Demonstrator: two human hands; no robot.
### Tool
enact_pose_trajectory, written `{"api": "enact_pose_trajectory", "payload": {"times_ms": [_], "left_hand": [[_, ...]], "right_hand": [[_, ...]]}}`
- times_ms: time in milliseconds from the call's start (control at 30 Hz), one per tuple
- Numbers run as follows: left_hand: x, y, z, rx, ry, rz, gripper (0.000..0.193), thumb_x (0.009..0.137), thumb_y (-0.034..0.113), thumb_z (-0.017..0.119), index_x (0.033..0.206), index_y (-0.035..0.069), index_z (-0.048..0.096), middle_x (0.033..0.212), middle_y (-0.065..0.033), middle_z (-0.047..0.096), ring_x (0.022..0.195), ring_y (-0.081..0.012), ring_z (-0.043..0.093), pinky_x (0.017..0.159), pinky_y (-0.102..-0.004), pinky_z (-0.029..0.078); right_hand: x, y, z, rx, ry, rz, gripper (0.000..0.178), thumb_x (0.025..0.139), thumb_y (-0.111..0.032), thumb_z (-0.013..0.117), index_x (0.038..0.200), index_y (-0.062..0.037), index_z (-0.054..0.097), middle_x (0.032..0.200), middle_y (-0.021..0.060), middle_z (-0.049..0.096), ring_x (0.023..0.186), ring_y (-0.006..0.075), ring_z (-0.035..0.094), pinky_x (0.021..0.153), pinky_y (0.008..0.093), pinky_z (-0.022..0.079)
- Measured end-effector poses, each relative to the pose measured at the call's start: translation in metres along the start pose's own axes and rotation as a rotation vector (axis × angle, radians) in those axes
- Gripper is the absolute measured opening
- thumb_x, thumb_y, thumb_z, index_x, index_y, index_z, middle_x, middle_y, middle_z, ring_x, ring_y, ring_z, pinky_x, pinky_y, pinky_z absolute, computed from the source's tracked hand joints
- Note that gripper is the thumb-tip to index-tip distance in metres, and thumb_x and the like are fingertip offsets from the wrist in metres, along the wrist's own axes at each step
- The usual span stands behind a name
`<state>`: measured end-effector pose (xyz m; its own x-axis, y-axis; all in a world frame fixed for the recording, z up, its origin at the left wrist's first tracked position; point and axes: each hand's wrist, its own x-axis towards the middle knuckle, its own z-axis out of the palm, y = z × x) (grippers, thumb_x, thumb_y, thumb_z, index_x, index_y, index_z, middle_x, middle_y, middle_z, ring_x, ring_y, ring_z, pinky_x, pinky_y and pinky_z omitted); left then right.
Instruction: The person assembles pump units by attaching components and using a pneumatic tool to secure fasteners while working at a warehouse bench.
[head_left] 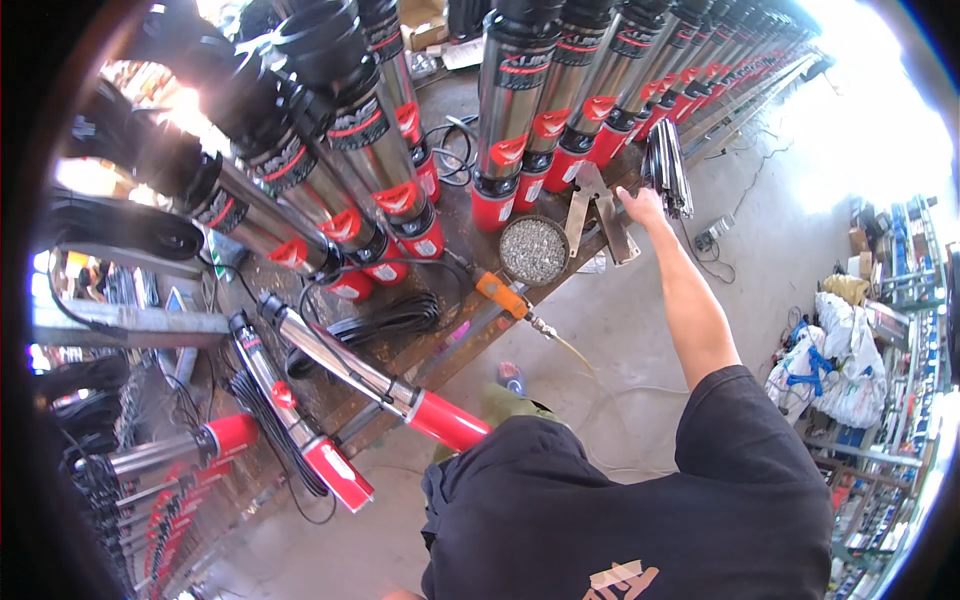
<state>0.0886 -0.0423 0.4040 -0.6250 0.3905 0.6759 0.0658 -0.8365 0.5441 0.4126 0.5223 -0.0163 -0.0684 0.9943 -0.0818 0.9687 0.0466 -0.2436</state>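
Note:
My right hand is stretched out over the far edge of the workbench. Its thumb stands apart from the fingers, and nothing shows clearly in its grasp. Just beyond it lies a bundle of thin shiny metal strips. To its left, bent metal channel pieces rest by a round bowl of small grey metal parts. An orange-handled air screwdriver with a hose lies nearer, by the bench edge. My left hand does not show; only a small patch of skin appears at the lower edge.
Rows of steel-and-red pump cylinders stand along the bench. More pumps lie at the left beside a coiled black cable. An air hose trails to the floor. White sacks and shelving stand right.

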Motion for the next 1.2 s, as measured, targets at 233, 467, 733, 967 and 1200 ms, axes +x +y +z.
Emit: {"api": "enact_pose_trajectory", "payload": {"times_ms": [233, 467, 733, 967, 1200], "left_hand": [[-0.027, -0.036, -0.044, 0.058, 0.03, -0.412, 0.027, 0.102, 0.028, 0.051, 0.103, 0.003, 0.058, 0.07, -0.0015, 0.041, 0.059, -0.0125, 0.036, 0.056, -0.0293, 0.031], [-0.056, -0.065, -0.053, 0.219, 0.297, -0.65, 0.022, 0.099, 0.014, 0.056, 0.083, 0.003, 0.047, 0.066, -0.0036, 0.046, 0.055, -0.0106, 0.044, 0.05, -0.0197, 0.032], [-0.088, -0.118, -0.055, 0.611, 0.051, -1.006, 0.011, 0.093, 0.003, 0.06, 0.1, -0.004, 0.065, 0.078, -0.0021, 0.061, 0.065, -0.0076, 0.054, 0.06, -0.0227, 0.044], [-0.088, -0.175, -0.042, 0.363, -0.254, -1.036, 0.04, 0.09, 0.002, 0.067, 0.128, -0.001, 0.055, 0.098, -0.0034, 0.064, 0.088, -0.0095, 0.061, 0.081, -0.0237, 0.049], [-0.09, -0.169, -0.058, -0.016, 0.263, -0.889, 0.029, 0.098, 0.004, 0.062, 0.126, -0.002, 0.057, 0.104, -0.0104, 0.071, 0.091, -0.0212, 0.07, 0.079, -0.04, 0.06]], "right_hand": [[-0.016, -0.022, -0.006, -0.042, -0.086, -0.008, 0.071, 0.096, -0.052, 0.052, 0.111, 0.0164, 0.065, 0.123, 0.0352, 0.06, 0.126, 0.0457, 0.051, 0.108, 0.0464, 0.041], [-0.095, -0.078, -0.06, 0.127, 0.184, 0.03, 0.054, 0.092, -0.048, 0.059, 0.106, 0.0026, 0.072, 0.106, 0.0269, 0.067, 0.107, 0.0434, 0.062, 0.094, 0.0479, 0.05], [-0.235, -0.097, -0.252, 0.276, 0.396, -0.058, 0.029, 0.08, -0.022, 0.078, 0.099, -0.0008, 0.073, 0.079, 0.0111, 0.066, 0.068, 0.0189, 0.063, 0.066, 0.0325, 0.049], [-0.3, -0.107, -0.306, 0.978, 0.03, -0.244, 0.019, 0.08, -0.008, 0.076, 0.093, 0.0053, 0.07, 0.073, -0.0006, 0.062, 0.06, 0.0052, 0.052, 0.055, 0.0203, 0.039], [-0.323, -0.142, -0.214, 1.177, -0.476, -0.194, 0.018, 0.078, -0.006, 0.073, 0.095, 0.0, 0.068, 0.079, 0.0008, 0.066, 0.061, 0.0047, 0.053, 0.053, 0.0182, 0.038]]}}
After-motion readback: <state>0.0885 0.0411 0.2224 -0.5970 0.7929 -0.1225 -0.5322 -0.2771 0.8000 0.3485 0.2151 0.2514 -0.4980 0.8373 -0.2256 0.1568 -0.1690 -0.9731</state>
